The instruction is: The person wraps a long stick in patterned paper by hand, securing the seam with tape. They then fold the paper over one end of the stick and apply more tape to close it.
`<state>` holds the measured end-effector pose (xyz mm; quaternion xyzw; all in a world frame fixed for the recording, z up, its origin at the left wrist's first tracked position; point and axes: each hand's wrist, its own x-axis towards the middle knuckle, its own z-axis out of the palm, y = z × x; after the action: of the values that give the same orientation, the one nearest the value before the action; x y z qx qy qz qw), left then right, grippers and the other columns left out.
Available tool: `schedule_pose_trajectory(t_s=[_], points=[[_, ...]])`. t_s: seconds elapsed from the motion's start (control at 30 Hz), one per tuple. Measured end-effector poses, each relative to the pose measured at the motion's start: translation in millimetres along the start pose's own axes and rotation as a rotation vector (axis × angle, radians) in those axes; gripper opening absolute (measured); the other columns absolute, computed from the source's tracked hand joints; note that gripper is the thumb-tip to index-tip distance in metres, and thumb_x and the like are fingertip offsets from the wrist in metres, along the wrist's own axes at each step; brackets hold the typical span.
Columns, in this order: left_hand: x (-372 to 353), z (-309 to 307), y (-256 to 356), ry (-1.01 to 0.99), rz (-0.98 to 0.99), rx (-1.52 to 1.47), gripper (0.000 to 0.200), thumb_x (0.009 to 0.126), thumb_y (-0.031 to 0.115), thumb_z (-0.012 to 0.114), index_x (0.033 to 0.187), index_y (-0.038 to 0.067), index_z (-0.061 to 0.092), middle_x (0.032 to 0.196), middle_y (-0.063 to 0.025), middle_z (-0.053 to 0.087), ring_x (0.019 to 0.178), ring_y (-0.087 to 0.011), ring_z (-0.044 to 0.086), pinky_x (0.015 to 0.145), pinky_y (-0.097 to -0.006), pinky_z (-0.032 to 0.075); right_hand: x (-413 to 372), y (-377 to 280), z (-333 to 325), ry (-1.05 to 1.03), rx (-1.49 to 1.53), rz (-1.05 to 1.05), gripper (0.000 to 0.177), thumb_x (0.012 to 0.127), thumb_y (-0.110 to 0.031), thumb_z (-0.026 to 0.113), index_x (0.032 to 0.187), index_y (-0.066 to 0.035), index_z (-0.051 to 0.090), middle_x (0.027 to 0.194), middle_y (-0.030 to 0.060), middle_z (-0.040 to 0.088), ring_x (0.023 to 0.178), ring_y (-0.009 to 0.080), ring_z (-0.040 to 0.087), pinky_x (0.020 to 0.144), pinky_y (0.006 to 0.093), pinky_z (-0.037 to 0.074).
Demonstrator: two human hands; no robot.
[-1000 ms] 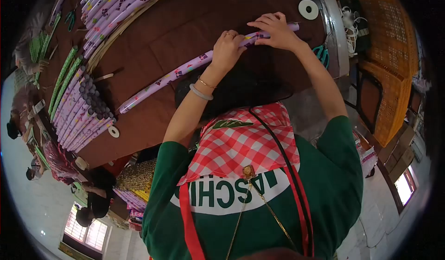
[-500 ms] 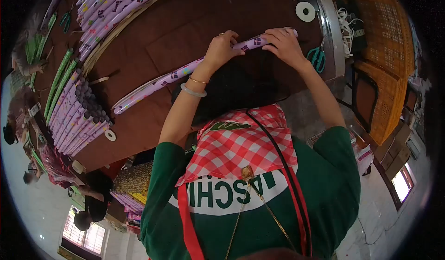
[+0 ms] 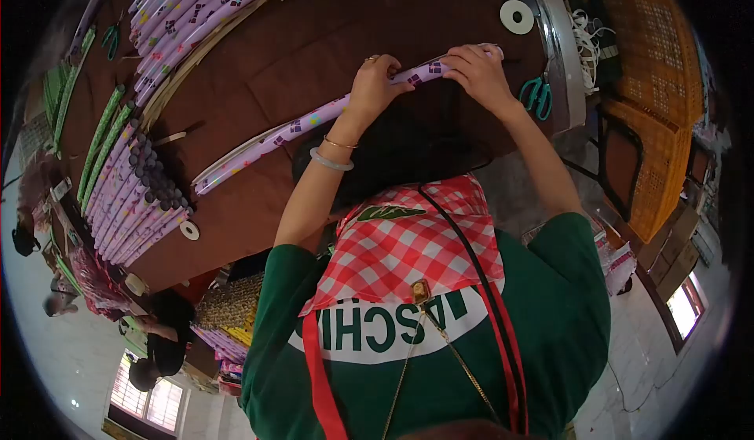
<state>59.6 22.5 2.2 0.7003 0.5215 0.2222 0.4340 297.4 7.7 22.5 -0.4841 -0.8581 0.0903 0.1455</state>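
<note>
A long, thin roll of purple patterned paper [image 3: 302, 124] lies slantwise across the brown table, its left end nearest my body. Around its middle-right part, my left hand [image 3: 375, 87], with a bangle and bracelet at the wrist, is closed with thumb and fingers on the paper. Close to the roll's far right end, my right hand [image 3: 481, 75] has its fingers bent over the top, pressing on it. A pale strip runs along the roll's left part. Teal scissors [image 3: 536, 98] lie right of my right hand, below a white roll of tape [image 3: 516, 17].
Purple paper [image 3: 208, 12] lies in long rolls at the back left. Finished-looking purple tubes [image 3: 141, 197] are stacked at the left, beside green rolls [image 3: 102, 153] and another tape roll [image 3: 189, 230]. Other people are at the far left. A wooden bench [image 3: 652, 157] stands right.
Both hands keep their places on the purple roll; the fingers of my right hand have shifted slightly at its end. The view has tilted a little.
</note>
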Motion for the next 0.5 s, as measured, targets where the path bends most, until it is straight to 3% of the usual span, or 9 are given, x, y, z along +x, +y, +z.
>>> schedule_pose_trajectory(t_s=[0.13, 0.3, 0.5], points=[[-2.3, 2.0, 2.5, -0.014, 0.011, -0.005, 0.042, 0.062, 0.017, 0.082, 0.095, 0.001, 0.062, 0.088, -0.0128, 0.062, 0.084, -0.0253, 0.060, 0.075, -0.0347, 0.049, 5.5, -1.8, -6.6, -0.140, 0.010, 0.082, 0.036, 0.076, -0.029, 0.068, 0.108, -0.015, 0.061, 0.112, 0.0017, 0.056, 0.106, 0.0173, 0.050, 0.092, 0.0395, 0.029], [-5.6, 3.8, -0.7, 0.024, 0.137, 0.089, 0.041, 0.061, 0.018, 0.081, 0.095, 0.002, 0.066, 0.089, -0.0135, 0.062, 0.082, -0.0275, 0.059, 0.072, -0.0357, 0.050, 29.5, 6.7, 2.7, -0.265, 0.093, -0.076, 0.056, 0.071, -0.037, 0.073, 0.121, -0.020, 0.056, 0.119, 0.0033, 0.052, 0.115, 0.0215, 0.044, 0.100, 0.0438, 0.026], [-9.5, 6.3, -1.5, 0.097, 0.195, 0.084, 0.033, 0.063, 0.021, 0.079, 0.089, 0.003, 0.070, 0.087, -0.0133, 0.061, 0.081, -0.0286, 0.058, 0.071, -0.0364, 0.049, 45.2, 10.1, 7.2, -0.381, 0.079, -0.258, 0.055, 0.071, -0.037, 0.072, 0.122, -0.024, 0.056, 0.115, 0.0012, 0.053, 0.110, 0.0198, 0.047, 0.098, 0.0423, 0.027]])
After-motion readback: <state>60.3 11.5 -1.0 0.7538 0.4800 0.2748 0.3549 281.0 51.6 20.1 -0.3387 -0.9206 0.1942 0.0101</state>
